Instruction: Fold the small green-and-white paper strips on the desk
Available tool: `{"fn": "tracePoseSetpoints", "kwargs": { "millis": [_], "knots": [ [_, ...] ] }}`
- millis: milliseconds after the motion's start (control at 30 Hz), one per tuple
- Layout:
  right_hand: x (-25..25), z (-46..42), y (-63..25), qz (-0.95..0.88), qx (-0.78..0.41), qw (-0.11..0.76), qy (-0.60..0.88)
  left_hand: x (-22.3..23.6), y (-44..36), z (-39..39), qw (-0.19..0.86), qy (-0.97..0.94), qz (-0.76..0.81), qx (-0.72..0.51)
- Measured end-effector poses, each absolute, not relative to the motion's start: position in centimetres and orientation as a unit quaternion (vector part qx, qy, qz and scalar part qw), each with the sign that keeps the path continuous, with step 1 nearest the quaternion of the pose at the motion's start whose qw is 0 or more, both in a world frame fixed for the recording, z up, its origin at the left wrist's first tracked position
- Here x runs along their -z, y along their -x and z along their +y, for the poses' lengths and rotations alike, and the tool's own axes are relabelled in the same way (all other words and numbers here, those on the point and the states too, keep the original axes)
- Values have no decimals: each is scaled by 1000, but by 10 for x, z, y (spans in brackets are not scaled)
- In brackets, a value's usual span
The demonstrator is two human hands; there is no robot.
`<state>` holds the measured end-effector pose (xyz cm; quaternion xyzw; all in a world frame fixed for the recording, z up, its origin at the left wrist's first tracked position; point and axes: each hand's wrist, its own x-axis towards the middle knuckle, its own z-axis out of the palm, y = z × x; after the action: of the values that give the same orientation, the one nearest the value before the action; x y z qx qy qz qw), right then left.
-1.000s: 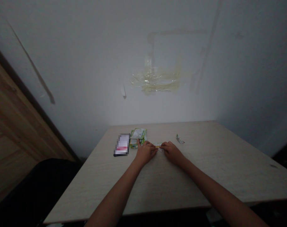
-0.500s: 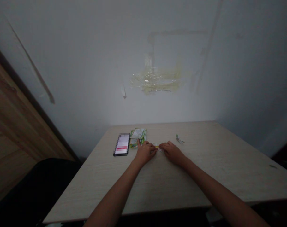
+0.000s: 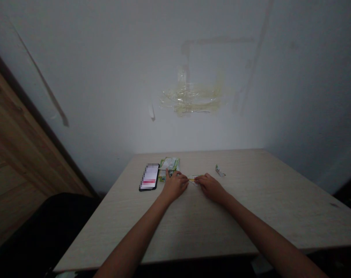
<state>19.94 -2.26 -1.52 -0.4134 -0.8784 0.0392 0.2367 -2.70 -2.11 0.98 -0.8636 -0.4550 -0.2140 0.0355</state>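
Note:
A small folded plastic wrapper [image 3: 192, 180], whitish with a yellow-orange strip, lies low over the table between my hands. My left hand [image 3: 174, 186] has its fingertips closed on the wrapper's left end, while one digit sticks up and away near the green packets. At the right end, my right hand [image 3: 211, 186] pinches the wrapper with bent fingers. Much of the wrapper is hidden under the fingertips. Just beyond my left hand lies a stack of green and white packets [image 3: 171, 163].
Left of the packets lies a phone [image 3: 149, 177] with a lit, blurred screen. A twisted green and white wrapper [image 3: 220, 170] rests beyond my right hand. The pale wooden table [image 3: 245, 166] meets a wall [image 3: 105, 96] with old tape. A dark chair [image 3: 48, 227] stands at left.
My left hand has shifted slightly left, its raised digit further from the other fingers, and slightly more wrapper shows between the hands. My right hand stays almost in place.

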Motion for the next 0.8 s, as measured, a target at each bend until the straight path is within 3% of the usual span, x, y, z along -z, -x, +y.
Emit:
{"fn": "tracePoseSetpoints", "kwargs": {
  "millis": [433, 800],
  "knots": [
    [16, -24, -198, -874, -37, 256, 412, -3, 22, -26, 85, 864, -439, 230],
    [13, -26, -197, -870, -43, 256, 419, -4, 22, -36, 14, 839, -498, 219]
  ]
}}
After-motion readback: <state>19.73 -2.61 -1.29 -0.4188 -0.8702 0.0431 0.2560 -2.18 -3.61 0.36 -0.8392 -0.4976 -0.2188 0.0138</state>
